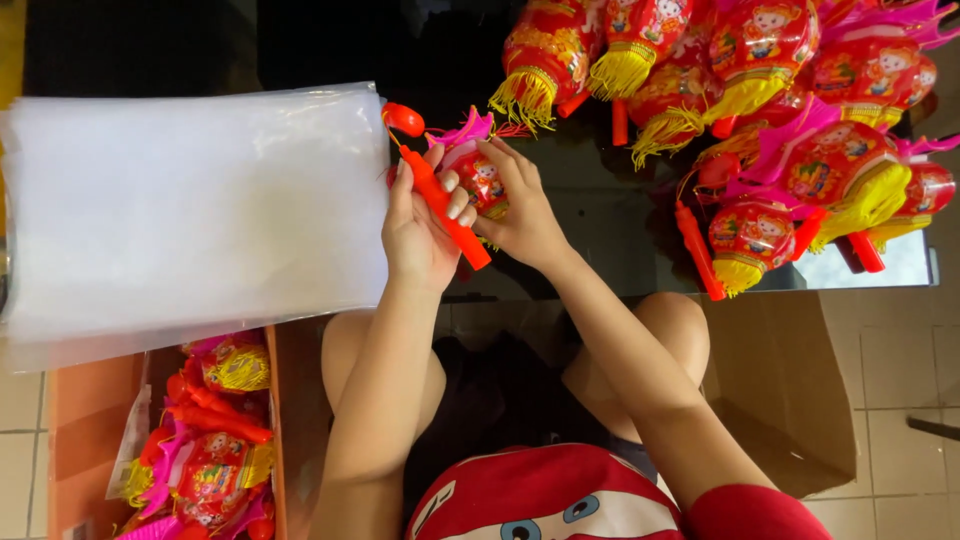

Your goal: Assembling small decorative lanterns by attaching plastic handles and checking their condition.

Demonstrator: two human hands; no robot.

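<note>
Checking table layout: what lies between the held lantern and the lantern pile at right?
Head view: bare dark tabletop separates held lantern from lantern pile.

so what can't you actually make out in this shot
- Toy lantern, head view: both hands cover most of its body; the left hand wraps the middle of its orange handle.
- Right hand: palm side faces away, so its grip is unclear.
- Lantern pile: cut off by the top edge; count unclear.
- Cardboard box: cut off at the bottom, and the plastic bag stack hides its far end.
</note>
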